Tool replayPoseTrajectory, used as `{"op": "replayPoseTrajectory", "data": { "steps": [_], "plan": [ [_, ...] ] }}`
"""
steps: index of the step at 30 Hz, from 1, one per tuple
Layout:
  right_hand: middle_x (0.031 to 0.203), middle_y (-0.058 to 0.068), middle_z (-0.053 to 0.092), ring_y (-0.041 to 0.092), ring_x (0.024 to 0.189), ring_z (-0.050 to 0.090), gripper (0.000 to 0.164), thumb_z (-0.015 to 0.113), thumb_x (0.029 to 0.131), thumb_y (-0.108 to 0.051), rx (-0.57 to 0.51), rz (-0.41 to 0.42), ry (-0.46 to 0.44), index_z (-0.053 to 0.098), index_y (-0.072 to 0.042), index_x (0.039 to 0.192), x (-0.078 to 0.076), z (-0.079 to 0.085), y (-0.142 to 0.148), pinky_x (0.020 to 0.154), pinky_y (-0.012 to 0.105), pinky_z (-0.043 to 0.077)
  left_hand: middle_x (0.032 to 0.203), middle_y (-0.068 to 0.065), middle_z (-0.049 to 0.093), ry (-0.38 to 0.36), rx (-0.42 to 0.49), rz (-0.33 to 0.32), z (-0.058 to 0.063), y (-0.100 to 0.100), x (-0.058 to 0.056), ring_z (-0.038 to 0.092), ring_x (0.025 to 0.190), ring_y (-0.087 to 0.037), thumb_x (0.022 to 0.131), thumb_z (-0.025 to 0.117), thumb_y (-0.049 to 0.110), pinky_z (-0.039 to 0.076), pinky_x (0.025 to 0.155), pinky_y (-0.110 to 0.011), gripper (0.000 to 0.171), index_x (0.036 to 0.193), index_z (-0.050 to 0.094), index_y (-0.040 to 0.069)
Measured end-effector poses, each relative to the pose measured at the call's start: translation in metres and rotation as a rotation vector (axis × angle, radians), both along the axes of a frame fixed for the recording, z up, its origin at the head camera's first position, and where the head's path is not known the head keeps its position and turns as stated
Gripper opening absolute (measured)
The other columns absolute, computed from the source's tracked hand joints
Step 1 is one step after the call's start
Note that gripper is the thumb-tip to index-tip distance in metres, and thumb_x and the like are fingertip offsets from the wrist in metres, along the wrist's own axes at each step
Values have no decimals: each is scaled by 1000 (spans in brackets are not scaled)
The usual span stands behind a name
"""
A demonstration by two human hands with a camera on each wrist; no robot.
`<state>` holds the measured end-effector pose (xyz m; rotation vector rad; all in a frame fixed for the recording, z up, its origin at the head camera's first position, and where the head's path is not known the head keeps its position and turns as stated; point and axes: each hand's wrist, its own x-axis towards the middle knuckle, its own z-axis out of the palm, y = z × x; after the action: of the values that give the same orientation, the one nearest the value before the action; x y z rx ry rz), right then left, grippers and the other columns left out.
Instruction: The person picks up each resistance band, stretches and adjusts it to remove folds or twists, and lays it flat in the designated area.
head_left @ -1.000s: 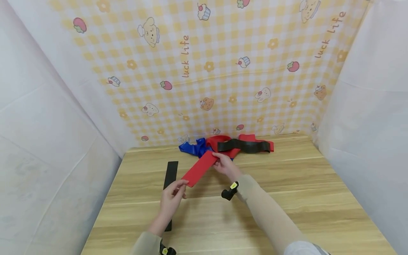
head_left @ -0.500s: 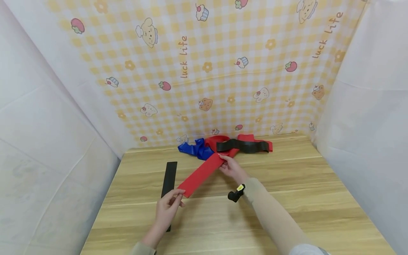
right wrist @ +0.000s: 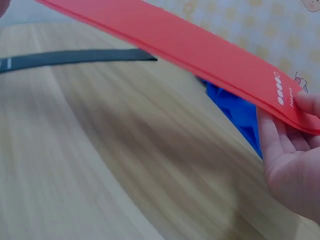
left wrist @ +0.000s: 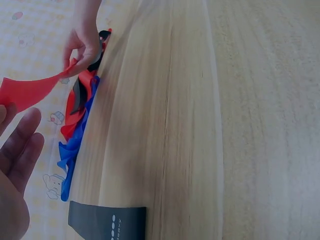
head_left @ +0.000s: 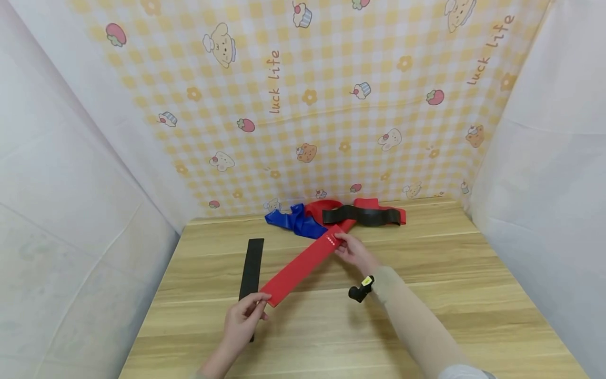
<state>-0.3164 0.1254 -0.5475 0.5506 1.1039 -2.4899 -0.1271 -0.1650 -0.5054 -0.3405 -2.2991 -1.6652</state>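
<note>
Red band point(head_left: 302, 267), ends now wider apart, long axis diagonally away rightward

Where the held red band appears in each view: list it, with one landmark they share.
Head: held red band, lower half, mid-width, rising rightward.
Left wrist: upper half, at the left edge.
Right wrist: from the top left down to the right edge.
Shared landmark: the blue band.

Red band point(right wrist: 200, 52): "Heavy" beside dots, right wrist view, 3 o'clock. Patterned backdrop point(head_left: 310, 113): "luck life" twice, head view, 11 and 2 o'clock.
</note>
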Motion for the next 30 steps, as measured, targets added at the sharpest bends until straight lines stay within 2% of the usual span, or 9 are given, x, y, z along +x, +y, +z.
{"op": "replayPoseTrajectory", "data": {
  "steps": [3, 5, 10, 13, 16, 19, 25, 28, 30],
  "plan": [
    [79, 4, 66, 14, 72, 64, 13, 49, 99, -5, 55, 33, 27, 59, -8, 91, 3, 1, 4, 69, 29, 52, 80, -11, 68, -35, -3, 10, 8, 0, 4, 62, 53, -29, 84, 61, -19, 51, 45, -30, 23, 93, 71, 0],
    [80, 4, 66, 14, 72, 64, 11, 48, 99, -4, 90, 53, 49, 57, -7, 93, 5, 1, 7, 67, 29, 53, 81, -9, 68, -61, -8, 25, 8, -2, 4, 62, 54, -29, 85, 61, -18, 52, 49, -29, 23, 93, 71, 2],
    [82, 4, 66, 14, 74, 65, 19, 47, 99, -2, 140, 112, 105, 61, -7, 87, 8, 3, 17, 67, 29, 54, 85, -10, 68, -134, -19, 30, 8, -6, 2, 63, 58, -33, 87, 60, -16, 54, 53, -29, 22, 95, 70, 1],
    [85, 5, 66, 15, 76, 64, 23, 48, 98, -2, 177, 154, 128, 64, -8, 82, 10, 5, 23, 68, 29, 55, 84, -12, 67, -173, -39, 30, 10, -9, 0, 63, 59, -31, 88, 58, -15, 55, 56, -30, 21, 95, 70, 1],
    [91, 7, 65, 16, 78, 65, 17, 48, 97, 0, 234, 194, 146, 62, -5, 88, 12, 6, 29, 72, 31, 56, 83, -11, 66, -194, -68, 53, 7, -13, -4, 63, 59, -27, 88, 58, -15, 55, 55, -31, 22, 94, 70, 3],
    [97, 9, 64, 17, 81, 64, 11, 49, 96, 2, 310, 238, 163, 59, -2, 99, 15, 7, 33, 75, 32, 57, 84, -10, 66, -229, -70, 75, -2, -20, -9, 64, 59, -26, 88, 56, -15, 54, 55, -31, 25, 94, 71, 5],
    [112, 15, 57, 21, 90, 60, 24, 49, 96, 0, 438, 351, 214, 51, 6, 119, 26, 8, 40, 76, 34, 57, 82, -8, 64, -317, -35, 68, -14, -33, -15, 63, 62, -21, 90, 59, -7, 56, 60, -34, 19, 95, 72, 6],
    [116, 16, 55, 22, 94, 59, 30, 49, 96, -2, 436, 363, 217, 48, 8, 125, 32, 10, 44, 78, 36, 57, 81, -9, 66, -315, -22, 63, -15, -36, -19, 63, 61, -20, 90, 65, 0, 57, 60, -37, 9, 93, 72, 5],
    [113, 15, 57, 20, 92, 60, 28, 50, 97, -3, 428, 358, 209, 47, 7, 123, 36, 11, 47, 79, 37, 56, 79, -8, 67, -313, -24, 70, -15, -37, -22, 62, 60, -21, 89, 68, 4, 57, 60, -37, 5, 92, 72, 5]
  ]
}}
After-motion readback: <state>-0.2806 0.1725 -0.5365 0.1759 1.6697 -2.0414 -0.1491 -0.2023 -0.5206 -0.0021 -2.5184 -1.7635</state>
